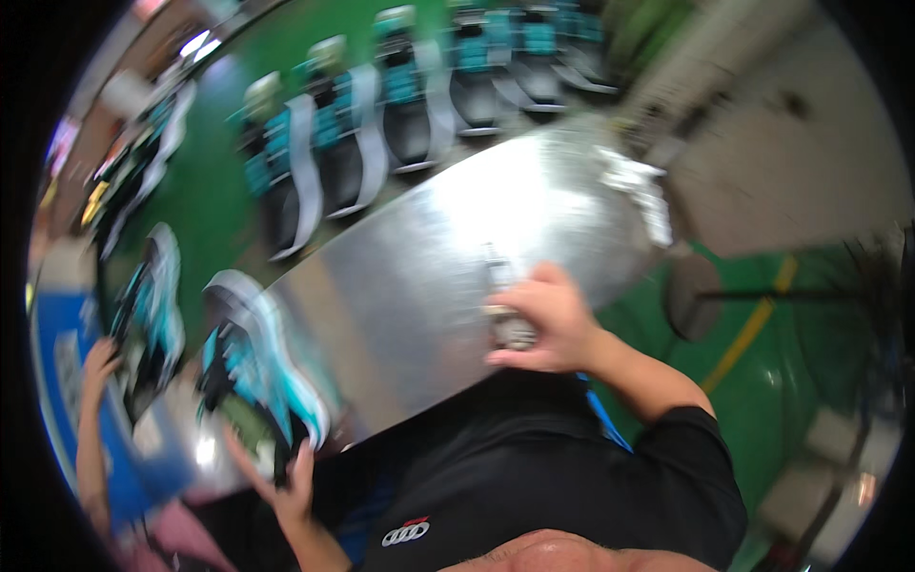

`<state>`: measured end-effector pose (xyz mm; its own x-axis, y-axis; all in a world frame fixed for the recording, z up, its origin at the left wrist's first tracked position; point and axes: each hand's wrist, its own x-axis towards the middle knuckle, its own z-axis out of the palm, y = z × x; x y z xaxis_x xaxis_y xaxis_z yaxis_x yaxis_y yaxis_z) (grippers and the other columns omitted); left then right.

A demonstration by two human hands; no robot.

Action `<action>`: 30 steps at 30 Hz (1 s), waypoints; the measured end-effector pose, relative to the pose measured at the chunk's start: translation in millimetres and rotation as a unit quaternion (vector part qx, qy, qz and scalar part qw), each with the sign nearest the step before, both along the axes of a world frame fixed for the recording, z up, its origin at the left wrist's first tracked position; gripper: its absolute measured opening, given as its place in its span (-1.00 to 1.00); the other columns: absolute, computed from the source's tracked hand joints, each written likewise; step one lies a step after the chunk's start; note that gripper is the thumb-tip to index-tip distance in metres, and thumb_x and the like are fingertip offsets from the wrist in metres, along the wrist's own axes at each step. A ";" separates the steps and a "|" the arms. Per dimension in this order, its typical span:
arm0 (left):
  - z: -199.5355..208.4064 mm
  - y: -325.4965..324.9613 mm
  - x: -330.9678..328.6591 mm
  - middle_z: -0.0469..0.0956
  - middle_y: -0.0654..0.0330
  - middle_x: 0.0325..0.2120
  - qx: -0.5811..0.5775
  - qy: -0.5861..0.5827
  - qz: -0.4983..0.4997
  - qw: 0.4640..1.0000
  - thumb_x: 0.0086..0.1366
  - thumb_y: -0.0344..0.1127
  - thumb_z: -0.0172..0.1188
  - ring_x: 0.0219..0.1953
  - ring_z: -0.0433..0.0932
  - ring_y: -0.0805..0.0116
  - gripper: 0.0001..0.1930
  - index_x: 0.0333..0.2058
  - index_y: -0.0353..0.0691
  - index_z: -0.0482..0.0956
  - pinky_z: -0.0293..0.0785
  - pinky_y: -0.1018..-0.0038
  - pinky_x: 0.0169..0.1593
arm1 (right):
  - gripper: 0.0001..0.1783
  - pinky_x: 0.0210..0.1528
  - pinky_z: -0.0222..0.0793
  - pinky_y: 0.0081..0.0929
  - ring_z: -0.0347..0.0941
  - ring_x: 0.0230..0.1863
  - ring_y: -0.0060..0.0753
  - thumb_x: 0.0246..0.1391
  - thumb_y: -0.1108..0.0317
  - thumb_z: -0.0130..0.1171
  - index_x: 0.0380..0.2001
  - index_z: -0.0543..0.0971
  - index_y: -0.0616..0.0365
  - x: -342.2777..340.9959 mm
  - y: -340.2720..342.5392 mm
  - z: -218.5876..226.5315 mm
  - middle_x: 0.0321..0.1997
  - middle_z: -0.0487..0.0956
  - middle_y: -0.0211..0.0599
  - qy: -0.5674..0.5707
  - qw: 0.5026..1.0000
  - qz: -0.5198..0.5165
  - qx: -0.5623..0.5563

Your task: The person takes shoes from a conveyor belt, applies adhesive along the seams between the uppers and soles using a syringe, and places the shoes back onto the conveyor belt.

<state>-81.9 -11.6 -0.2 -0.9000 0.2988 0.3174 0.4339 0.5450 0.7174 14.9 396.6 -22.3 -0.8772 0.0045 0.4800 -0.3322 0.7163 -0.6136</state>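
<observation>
My left hand (289,483) is wrapped round the heel end of a turquoise and black sneaker (265,357) with a pale sole and an olive-green lining. The sneaker lies tilted at the left end of a shiny metal table (400,315), its toe pointing away from me. Over the table's near edge, my right hand (553,324) is closed round a small metallic tool (513,331) with a rounded grey body. A thin tip sticks out of it, away from me. Motion blurs the tool, so its exact kind does not show.
Several similar sneakers (410,95) stand in a row beyond the table. At the left, another person's hand (100,362) is at a second turquoise sneaker (152,305). Crumpled white material (639,191) lies at the table's right end, near a round stool (693,296) and a large beige panel (791,133).
</observation>
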 end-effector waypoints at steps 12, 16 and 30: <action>-20.2 -29.1 -170.7 0.26 -0.03 0.12 0.296 -0.295 -0.020 0.909 -0.02 -0.19 0.18 0.15 0.28 0.07 -0.24 0.18 -0.28 0.17 0.28 0.16 0.18 | -0.29 -0.19 0.32 -0.42 0.35 -0.30 -0.23 -0.22 0.01 0.38 0.00 0.45 0.13 55.5 19.4 19.2 -0.40 0.49 -0.29 -0.067 0.975 -0.170 -0.124; -9.1 13.1 -161.6 0.27 -0.04 0.12 0.346 -0.321 -0.074 0.879 -0.02 -0.16 0.18 0.14 0.30 0.07 -0.24 0.18 -0.28 0.18 0.29 0.16 0.17 | -0.38 -0.31 0.35 -0.38 0.42 -0.43 -0.18 -0.20 0.00 0.35 -0.09 0.50 0.12 62.3 20.3 18.2 -0.46 0.49 -0.19 -0.056 0.981 -0.161 -0.090; -3.9 98.7 -106.8 0.29 -0.06 0.09 0.480 -0.449 -0.230 0.717 -0.02 -0.05 0.18 0.11 0.35 0.06 -0.22 0.17 -0.29 0.19 0.31 0.17 0.15 | -0.36 -0.22 0.32 -0.49 0.41 -0.25 -0.36 -0.21 0.00 0.39 -0.11 0.46 0.17 17.3 -10.1 88.9 -0.24 0.48 -0.29 -0.083 0.966 0.063 -0.238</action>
<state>-188.7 87.1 -4.1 -0.7467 0.6616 -0.0696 -0.4625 -0.4410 0.7692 32.2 386.6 66.5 -0.9502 0.0777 0.3019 -0.2664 0.3005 -0.9158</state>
